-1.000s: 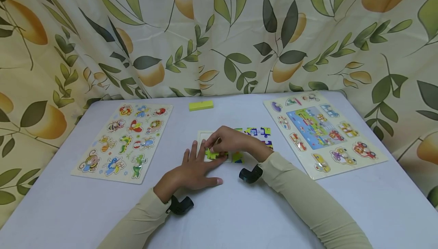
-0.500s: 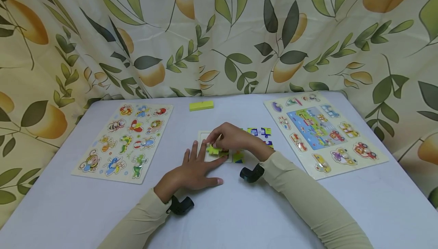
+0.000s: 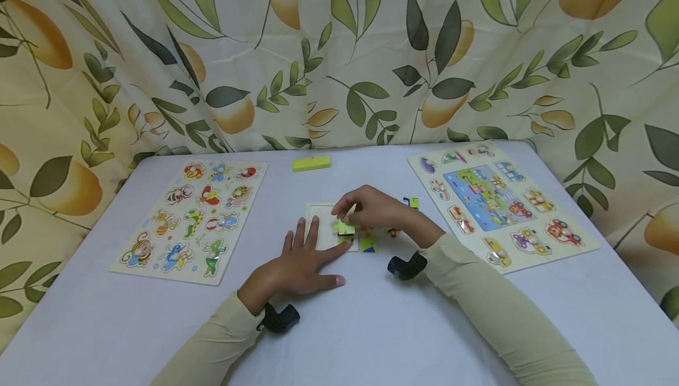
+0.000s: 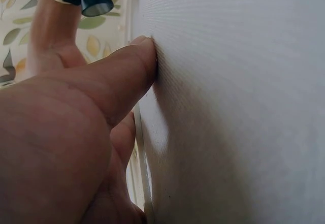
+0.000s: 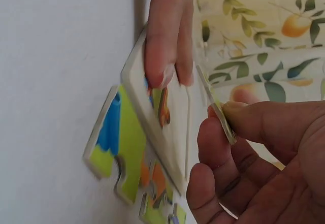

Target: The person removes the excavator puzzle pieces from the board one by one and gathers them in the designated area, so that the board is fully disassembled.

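My right hand [image 3: 378, 209] pinches a thin green jigsaw puzzle piece [image 5: 217, 107] between thumb and fingers, held clear of the white puzzle tray [image 3: 319, 211]. Flat and spread, my left hand [image 3: 299, 265] rests over the tray's near left edge, with its thumb on the tablecloth. A left fingertip touches a piece with orange and blue parts [image 5: 164, 109] lying in the tray. Loose green jigsaw pieces [image 3: 369, 244] lie on the table just right of the tray; my right hand and forearm hide part of them in the head view.
An insect-picture board [image 3: 191, 221] lies at left and a vehicle-picture board [image 3: 498, 206] at right. A yellow block [image 3: 311, 164] sits at the back. Behind the white-covered table [image 3: 339, 333] hangs a leaf-and-fruit patterned curtain [image 3: 339, 50].
My right hand has moved right and raised the green jigsaw piece from the tray's left part. The left hand has stayed in place.
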`<state>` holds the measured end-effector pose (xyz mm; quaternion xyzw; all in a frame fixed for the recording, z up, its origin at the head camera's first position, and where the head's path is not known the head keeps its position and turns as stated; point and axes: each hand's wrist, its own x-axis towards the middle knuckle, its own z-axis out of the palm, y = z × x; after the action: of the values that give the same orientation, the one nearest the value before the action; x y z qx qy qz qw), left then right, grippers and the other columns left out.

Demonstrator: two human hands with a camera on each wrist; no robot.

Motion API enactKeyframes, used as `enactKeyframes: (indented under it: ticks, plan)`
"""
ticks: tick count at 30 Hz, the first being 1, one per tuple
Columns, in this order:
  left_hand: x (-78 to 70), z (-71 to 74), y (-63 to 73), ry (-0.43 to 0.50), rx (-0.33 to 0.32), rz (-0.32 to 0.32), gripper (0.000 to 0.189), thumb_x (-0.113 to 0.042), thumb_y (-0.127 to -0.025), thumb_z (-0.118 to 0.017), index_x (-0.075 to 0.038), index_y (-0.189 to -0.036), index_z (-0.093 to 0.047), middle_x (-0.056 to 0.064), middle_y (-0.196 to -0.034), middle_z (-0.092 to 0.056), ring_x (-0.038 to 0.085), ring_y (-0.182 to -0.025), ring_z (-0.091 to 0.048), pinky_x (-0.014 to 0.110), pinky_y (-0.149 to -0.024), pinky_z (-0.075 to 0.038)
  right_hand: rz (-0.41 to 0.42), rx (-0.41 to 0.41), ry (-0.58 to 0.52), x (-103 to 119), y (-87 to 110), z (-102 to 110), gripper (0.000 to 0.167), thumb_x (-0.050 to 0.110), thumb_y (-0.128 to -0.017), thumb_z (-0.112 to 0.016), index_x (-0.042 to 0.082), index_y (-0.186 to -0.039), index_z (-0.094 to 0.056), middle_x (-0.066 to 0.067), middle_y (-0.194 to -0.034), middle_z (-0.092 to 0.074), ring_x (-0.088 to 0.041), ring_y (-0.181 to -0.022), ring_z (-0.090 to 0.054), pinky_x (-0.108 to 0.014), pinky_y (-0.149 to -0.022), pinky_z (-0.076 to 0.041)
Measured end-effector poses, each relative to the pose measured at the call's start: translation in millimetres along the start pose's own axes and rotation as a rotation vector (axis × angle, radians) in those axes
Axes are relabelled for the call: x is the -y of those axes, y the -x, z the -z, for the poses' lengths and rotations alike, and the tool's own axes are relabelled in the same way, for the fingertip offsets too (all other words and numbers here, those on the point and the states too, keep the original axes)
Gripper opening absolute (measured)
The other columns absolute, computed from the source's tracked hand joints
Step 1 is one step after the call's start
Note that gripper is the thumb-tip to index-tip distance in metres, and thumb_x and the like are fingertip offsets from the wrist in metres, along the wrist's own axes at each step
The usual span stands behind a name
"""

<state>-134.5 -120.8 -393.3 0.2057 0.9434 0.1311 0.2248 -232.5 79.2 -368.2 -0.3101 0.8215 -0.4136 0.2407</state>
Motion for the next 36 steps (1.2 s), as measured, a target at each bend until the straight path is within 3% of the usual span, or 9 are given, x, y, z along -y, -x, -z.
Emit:
enactKeyframes:
  ticks: [4, 11, 22, 36]
  plan:
    - [0.0, -0.3, 0.3, 0.002, -0.002, -0.004, 0.067, -0.061, -0.091, -0.055, -0.044, -0.151, -0.03, 0.022, -0.158, 0.016, 0.043, -0.139, 0.025, 0.062, -0.109, 0.005, -0.028, 0.006, -0.033, -5, 6.3, 5, 0.024, -0.004, -0.091, -0.059, -0.001, -0.113, -0.068, -0.007, -0.101, -0.067, -0.022, -0.073, -0.06, -0.034, -0.063, -0.051]
    - [0.0, -1.0, -0.7, 0.004, -0.008, -0.003, 0.068, -0.061, -0.09, -0.055, -0.044, -0.151, -0.029, 0.022, -0.158, 0.016, 0.043, -0.139, 0.025, 0.062, -0.109, 0.005, -0.016, -0.009, 0.0, -14, 19.7, 14, 0.023, -0.003, -0.091, -0.06, 0.0, -0.112, -0.069, -0.004, -0.099, -0.068, -0.021, -0.088, -0.06, -0.032, -0.076, -0.049]
    - [-0.7, -0.2, 0.1, 0.015, -0.013, 0.001, 0.068, -0.059, -0.09, -0.057, -0.044, -0.151, -0.031, 0.022, -0.158, 0.015, 0.044, -0.14, 0.024, 0.061, -0.11, 0.005, -0.071, 0.024, -0.038, -25, 37.6, 25, 0.023, -0.002, -0.091, -0.06, 0.003, -0.112, -0.069, -0.007, -0.102, -0.066, -0.02, -0.076, -0.057, -0.032, -0.06, -0.049]
    - [-0.5, -1.4, -0.5, 0.02, -0.016, 0.006, 0.068, -0.059, -0.09, -0.058, -0.044, -0.15, -0.031, 0.021, -0.158, 0.015, 0.042, -0.14, 0.024, 0.06, -0.11, 0.006, -0.044, 0.068, -0.019, -33, 53.8, 29, 0.025, -0.006, -0.085, -0.062, -0.001, -0.108, -0.069, -0.007, -0.092, -0.065, -0.022, -0.086, -0.055, -0.027, -0.072, -0.046]
